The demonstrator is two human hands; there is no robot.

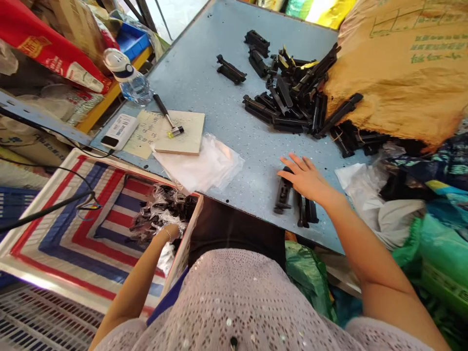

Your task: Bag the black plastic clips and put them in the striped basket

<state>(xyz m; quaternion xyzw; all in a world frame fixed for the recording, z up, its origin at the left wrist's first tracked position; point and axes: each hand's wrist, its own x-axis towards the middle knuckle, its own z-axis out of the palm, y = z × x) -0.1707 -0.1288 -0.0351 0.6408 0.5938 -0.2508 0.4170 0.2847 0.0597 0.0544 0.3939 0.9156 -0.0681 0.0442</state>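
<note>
My right hand, fingers spread, rests over the near end of the blue speckled table, touching the top of a black plastic part. Two more black parts lie side by side under my wrist. My left hand reaches down into the striped crate at a heap of plastic-wrapped dark parts; its fingers are hidden among the wrapping. A large pile of black parts lies farther back on the table. Clear plastic bags lie at the table's near left edge.
A hammer lies on a pale block, beside a handwritten note, a white power bank and a water bottle. An orange woven sack stands at the right. A cable crosses the crate.
</note>
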